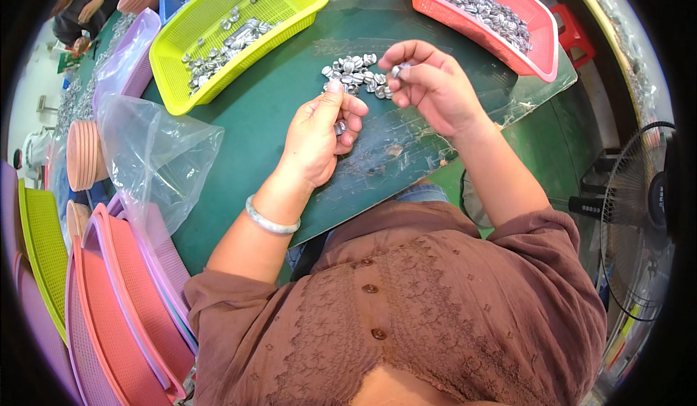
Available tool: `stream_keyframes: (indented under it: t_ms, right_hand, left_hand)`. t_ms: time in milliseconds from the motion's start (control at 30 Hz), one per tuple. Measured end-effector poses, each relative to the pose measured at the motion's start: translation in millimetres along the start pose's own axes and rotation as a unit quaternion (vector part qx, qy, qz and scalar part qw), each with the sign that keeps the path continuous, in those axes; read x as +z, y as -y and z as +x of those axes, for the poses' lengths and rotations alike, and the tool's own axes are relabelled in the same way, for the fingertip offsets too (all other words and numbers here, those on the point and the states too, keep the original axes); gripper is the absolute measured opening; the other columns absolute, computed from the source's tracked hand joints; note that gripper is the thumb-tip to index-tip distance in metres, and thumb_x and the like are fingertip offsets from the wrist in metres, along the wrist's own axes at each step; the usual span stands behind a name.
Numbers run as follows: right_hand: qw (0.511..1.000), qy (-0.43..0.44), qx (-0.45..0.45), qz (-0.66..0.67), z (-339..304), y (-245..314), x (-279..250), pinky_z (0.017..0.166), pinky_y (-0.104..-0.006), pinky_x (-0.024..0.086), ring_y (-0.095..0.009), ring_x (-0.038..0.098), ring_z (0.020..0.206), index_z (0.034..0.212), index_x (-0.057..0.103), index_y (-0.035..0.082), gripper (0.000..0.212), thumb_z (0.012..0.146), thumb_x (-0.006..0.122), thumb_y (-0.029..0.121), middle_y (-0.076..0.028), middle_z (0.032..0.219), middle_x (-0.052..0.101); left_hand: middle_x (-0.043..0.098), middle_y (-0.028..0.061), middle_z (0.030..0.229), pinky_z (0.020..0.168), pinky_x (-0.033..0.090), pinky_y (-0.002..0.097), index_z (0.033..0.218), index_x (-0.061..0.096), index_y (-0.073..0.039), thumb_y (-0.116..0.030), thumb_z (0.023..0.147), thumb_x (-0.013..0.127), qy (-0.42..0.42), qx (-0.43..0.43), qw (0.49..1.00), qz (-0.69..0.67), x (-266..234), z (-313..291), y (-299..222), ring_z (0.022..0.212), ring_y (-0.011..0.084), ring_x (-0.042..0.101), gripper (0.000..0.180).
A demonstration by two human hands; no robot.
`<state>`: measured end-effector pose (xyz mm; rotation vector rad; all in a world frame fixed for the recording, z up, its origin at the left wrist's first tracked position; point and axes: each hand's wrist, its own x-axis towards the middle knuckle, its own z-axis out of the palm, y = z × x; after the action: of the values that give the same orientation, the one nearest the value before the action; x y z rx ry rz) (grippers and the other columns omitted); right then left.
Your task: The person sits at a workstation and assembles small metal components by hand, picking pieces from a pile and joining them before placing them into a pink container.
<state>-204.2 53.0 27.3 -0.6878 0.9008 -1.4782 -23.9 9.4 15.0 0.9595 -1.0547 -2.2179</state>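
Observation:
My left hand (319, 131), a pale bangle on its wrist, is closed with a small silver metal part (340, 127) showing between its curled fingers. Between thumb and forefinger my right hand (438, 90) pinches another small metal part (398, 70). Just beyond both hands lies a loose pile of rounded, grooved silver metal parts (352, 70) on the green table (268, 144). A yellow-green basket (163, 68) at the far left holds scattered parts of this kind. Many more fill the pink basket (501, 59) at the far right.
Clear plastic bags (156, 159) hang over the table's left side. Stacked pink and purple baskets (116, 297) stand at the lower left. A black fan (639, 210) is on the right, with a red stool (573, 35) farther back. Another person's hand (91, 8) shows at the top left.

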Motion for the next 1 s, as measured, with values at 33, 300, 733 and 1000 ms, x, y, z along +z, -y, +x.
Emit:
stream_keyframes:
  t_ms: [33,300,733,1000]
  right_hand:
    - [1.0,-0.004,-0.002,-0.017,1.5,2.7,-5.2,0.054,-0.0205,0.043,-0.008,0.052,0.066,0.094,0.055,-0.001,0.017,0.078,0.054,0.001,-0.004,0.082,0.057]
    - [0.77,0.024,-0.124,-0.625,0.4,-0.2,-17.5,0.061,-0.0244,0.042,-0.012,0.049,0.065,0.088,0.061,-0.001,0.018,0.071,0.065,0.005,-0.003,0.072,0.052]
    - [0.977,0.043,0.161,-0.134,-8.7,-1.3,-5.4,0.041,-0.0158,0.032,-0.003,0.042,0.052,0.08,0.059,0.002,0.017,0.084,0.06,0.019,0.002,0.064,0.051]
    - [0.979,0.083,0.183,-0.045,-11.3,-7.5,-0.3,0.041,-0.0143,0.034,-0.003,0.045,0.052,0.085,0.058,0.003,0.018,0.088,0.054,0.02,0.0,0.068,0.054]
  left_hand:
    - [0.048,0.0007,0.064,0.041,0.028,0.0166,0.079,0.056,-0.005,-0.032,0.092,0.045,-0.008,0.001,1.0,0.015,0.5,0.2,-0.2,0.049,0.0064,0.038,0.032]
    - [0.05,-0.002,0.067,0.042,0.029,0.0137,0.084,0.058,-0.005,-0.019,0.087,0.054,-0.004,-0.001,0.999,0.035,0.5,-0.1,2.1,0.051,0.0034,0.04,0.014]
    - [0.05,-0.0043,0.072,0.057,0.036,0.0151,0.103,0.059,-0.004,-0.004,0.078,0.064,0.018,0.175,0.977,0.121,9.5,-1.6,7.1,0.062,0.0024,0.043,0.025]
    - [0.055,-0.0027,0.08,0.066,0.04,0.0167,0.103,0.058,-0.002,-0.001,0.078,0.063,0.022,0.237,0.953,0.187,3.6,0.1,11.0,0.071,0.004,0.047,0.026]
